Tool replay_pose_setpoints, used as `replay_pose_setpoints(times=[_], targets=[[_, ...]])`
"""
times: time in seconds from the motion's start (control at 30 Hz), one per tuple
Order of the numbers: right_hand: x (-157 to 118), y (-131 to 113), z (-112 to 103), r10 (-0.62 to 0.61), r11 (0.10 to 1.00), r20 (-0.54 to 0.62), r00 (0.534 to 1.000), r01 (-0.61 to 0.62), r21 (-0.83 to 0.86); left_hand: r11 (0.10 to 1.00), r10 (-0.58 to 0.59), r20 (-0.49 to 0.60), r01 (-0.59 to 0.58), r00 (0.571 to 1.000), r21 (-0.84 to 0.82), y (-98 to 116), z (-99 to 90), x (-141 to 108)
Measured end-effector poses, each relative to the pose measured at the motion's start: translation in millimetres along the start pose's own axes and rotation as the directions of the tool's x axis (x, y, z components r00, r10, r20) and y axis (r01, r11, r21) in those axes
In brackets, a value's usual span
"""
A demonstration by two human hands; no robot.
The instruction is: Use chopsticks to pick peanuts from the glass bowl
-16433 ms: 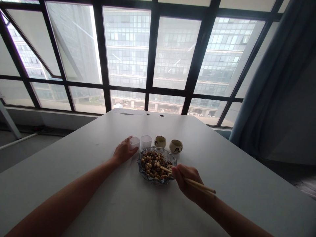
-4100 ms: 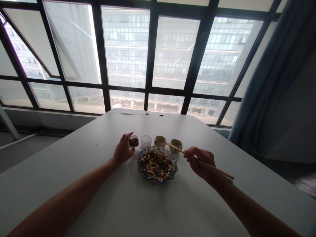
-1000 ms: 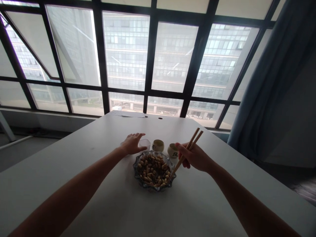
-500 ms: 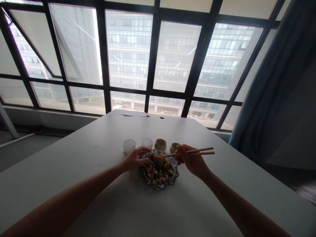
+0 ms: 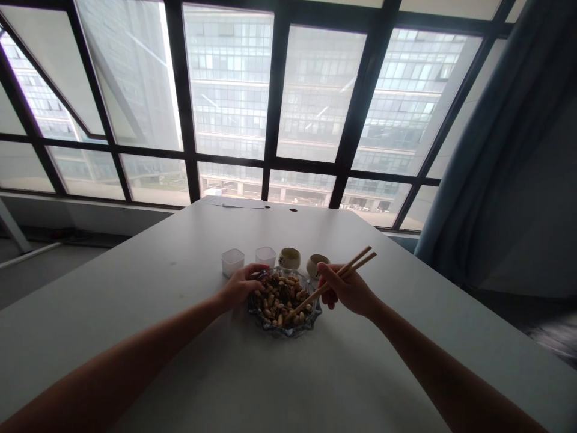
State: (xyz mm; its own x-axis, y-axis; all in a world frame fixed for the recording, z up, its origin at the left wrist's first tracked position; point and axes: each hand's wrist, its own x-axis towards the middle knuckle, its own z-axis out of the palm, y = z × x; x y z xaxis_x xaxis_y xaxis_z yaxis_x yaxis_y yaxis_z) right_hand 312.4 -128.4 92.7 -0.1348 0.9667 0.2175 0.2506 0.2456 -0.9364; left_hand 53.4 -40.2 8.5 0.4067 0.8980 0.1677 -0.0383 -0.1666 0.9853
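Observation:
A scalloped glass bowl (image 5: pixel 306 328) full of nuts, seemingly pistachios and peanuts (image 5: pixel 276 300), stands on the white table. My left hand (image 5: pixel 238 287) grips the bowl's left rim, thumb over the edge and fingers at the far side. In my right hand (image 5: pixel 346 287), held over the bowl's right side, is a pair of wooden chopsticks (image 5: pixel 358 260). Their tips reach down into the nuts near the front of the bowl. Whether a nut is pinched between the tips is too small to tell.
Behind the bowl stand two translucent plastic cups (image 5: pixel 233 262) and two small beige cups (image 5: pixel 289 258), in a row. Papers (image 5: pixel 234 203) lie at the far end of the white table (image 5: pixel 148 288). A blue curtain (image 5: pixel 473 156) hangs at the right, before large windows.
The chopsticks have swung steeper, and their tips have moved from the back of the bowl toward its front. My left thumb has shifted back toward the rim. The view has tilted slightly.

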Motion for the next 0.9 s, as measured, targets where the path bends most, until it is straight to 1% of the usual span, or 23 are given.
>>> replay_pose_setpoints(times=[0.1,0.17,0.3,0.4,0.47,0.57,0.67,0.77,0.83,0.9], targets=[[0,-1,-2,-0.064,0.998,-0.1,0.993,0.064,-0.006,0.999,-0.009,-0.007,0.009,1.0,-0.032,-1,0.4,1],[0,1,-1,-0.111,0.994,-0.14,0.984,0.108,-0.025,0.997,-0.033,-0.002,0.033,0.999,-0.075,-1,0.9,1],[-1,9,3,-0.166,0.985,-0.126,0.978,0.159,-0.065,0.991,-0.077,-0.009,0.075,0.997,-0.111,-1,2.0,1],[-2,12,8,-0.175,0.984,-0.09,0.98,0.17,-0.059,0.993,-0.075,0.0,0.074,0.997,-0.089,-1,2.3,1],[-3,11,11,-0.166,0.986,-0.047,0.985,0.164,-0.027,0.997,-0.062,0.006,0.062,0.998,-0.054,-1,2.0,1],[-3,7,12,-0.104,0.994,-0.006,0.995,0.104,0.036,0.999,-0.048,0.008,0.048,0.999,-0.014,-1,0.8,1],[-2,5,10,-0.078,0.996,-0.075,0.994,0.082,0.045,0.998,-0.044,0.004,0.044,0.999,-0.04,-1,-0.1,1],[-2,7,7,-0.123,0.992,-0.14,0.982,0.124,0.001,0.994,-0.051,-0.013,0.05,0.999,-0.097,-1,0.2,1],[-2,10,8,-0.149,0.989,-0.138,0.979,0.145,-0.036,0.989,-0.051,-0.023,0.048,0.998,-0.137,-1,1.0,1],[-2,13,9,-0.175,0.983,-0.111,0.978,0.167,-0.075,0.985,-0.052,-0.029,0.046,0.998,-0.167,-1,1.6,1]])
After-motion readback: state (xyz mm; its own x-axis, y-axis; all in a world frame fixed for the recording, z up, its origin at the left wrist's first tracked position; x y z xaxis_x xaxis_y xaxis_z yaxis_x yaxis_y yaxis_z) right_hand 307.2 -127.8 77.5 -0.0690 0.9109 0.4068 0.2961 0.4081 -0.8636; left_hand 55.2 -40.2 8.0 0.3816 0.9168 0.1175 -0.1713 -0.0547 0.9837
